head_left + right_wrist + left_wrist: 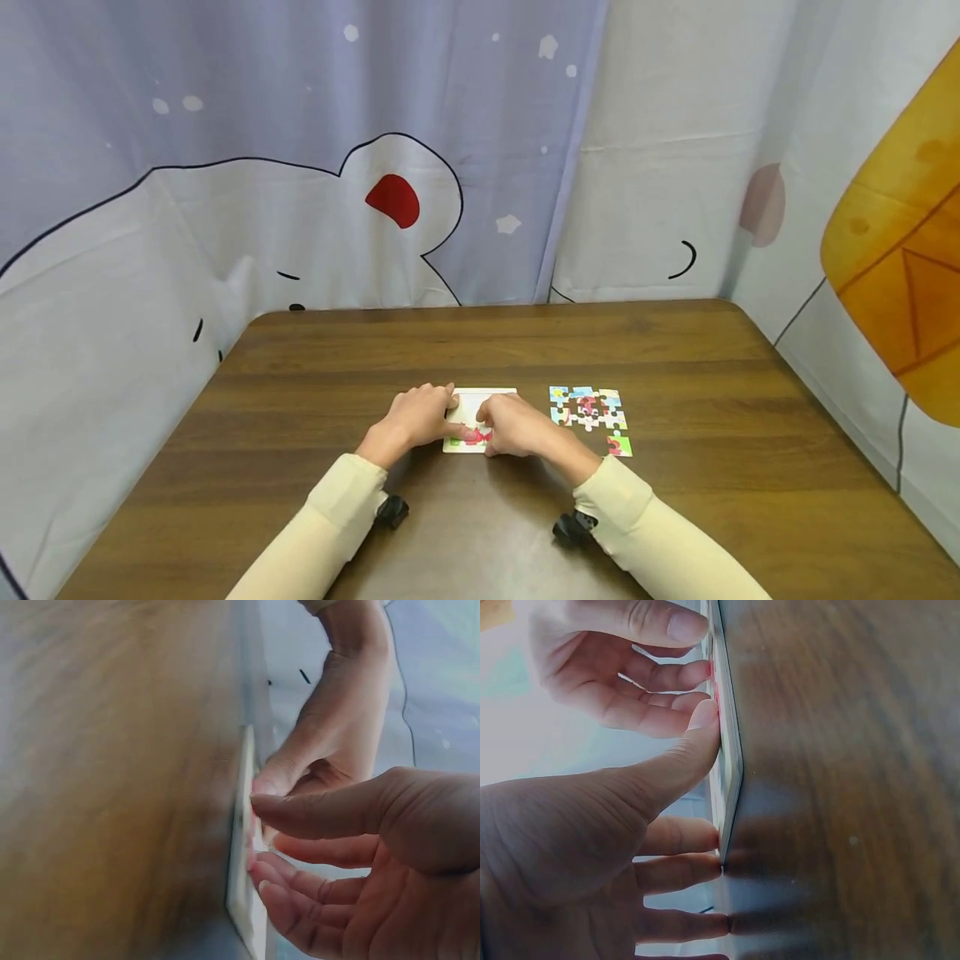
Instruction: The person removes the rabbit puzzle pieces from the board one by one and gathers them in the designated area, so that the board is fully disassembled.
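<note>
A pale, flat puzzle board lies on the wooden table, with red and green puzzle artwork along its near side. My left hand is at the board's left side: its thumb presses on the top, while straight fingers reach down by the edge and onto the table. Over the board's right part, my right hand touches the surface with thumb and bent fingertips, close to the left thumb. A gap shows between right thumb and fingers. The hands partly hide the board.
Right of the board lie several colourful puzzle pieces, roughly joined as a picture. A green and red corner piece sits just below them. A printed curtain hangs behind the table.
</note>
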`<action>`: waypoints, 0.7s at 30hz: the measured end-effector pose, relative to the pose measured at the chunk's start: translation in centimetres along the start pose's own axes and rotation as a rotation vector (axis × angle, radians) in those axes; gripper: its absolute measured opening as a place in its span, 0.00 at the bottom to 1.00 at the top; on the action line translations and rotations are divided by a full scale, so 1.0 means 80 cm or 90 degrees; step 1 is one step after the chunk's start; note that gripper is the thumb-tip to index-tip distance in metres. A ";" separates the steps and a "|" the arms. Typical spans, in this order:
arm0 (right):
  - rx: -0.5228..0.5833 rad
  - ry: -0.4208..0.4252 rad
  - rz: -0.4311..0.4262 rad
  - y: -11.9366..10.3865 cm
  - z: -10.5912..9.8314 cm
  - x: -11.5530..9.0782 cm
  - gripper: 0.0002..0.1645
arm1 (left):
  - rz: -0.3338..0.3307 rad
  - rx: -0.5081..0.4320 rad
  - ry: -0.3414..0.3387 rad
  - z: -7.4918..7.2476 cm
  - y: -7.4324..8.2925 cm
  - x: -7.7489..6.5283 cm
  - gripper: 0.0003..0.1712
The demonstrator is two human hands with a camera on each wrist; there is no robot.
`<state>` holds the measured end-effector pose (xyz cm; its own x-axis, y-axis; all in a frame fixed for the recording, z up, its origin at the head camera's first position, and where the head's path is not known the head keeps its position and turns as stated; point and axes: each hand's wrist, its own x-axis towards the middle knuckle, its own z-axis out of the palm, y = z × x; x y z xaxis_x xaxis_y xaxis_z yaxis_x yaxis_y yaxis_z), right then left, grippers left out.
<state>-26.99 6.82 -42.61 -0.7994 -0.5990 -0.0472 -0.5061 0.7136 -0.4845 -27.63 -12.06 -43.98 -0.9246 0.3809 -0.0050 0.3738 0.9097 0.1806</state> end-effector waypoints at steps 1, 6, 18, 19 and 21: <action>-0.006 -0.002 0.000 -0.002 -0.001 0.000 0.18 | 0.000 0.001 0.002 0.000 0.000 0.000 0.36; -0.044 -0.010 0.018 -0.011 -0.004 0.003 0.14 | -0.001 0.002 0.005 0.000 -0.001 -0.001 0.38; -0.001 -0.020 0.078 -0.004 -0.002 0.016 0.18 | -0.004 -0.002 -0.001 0.001 0.000 -0.002 0.34; 0.007 -0.021 0.074 -0.002 -0.003 0.017 0.17 | -0.003 -0.001 0.000 0.000 0.000 -0.002 0.34; 0.020 -0.023 0.063 0.002 -0.003 0.018 0.16 | 0.000 0.001 -0.004 -0.001 -0.002 -0.001 0.35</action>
<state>-28.31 6.15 -42.55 -0.8323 -0.5394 -0.1278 -0.4142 0.7584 -0.5032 -27.62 -12.22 -43.94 -0.9244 0.3812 -0.0108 0.3733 0.9103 0.1791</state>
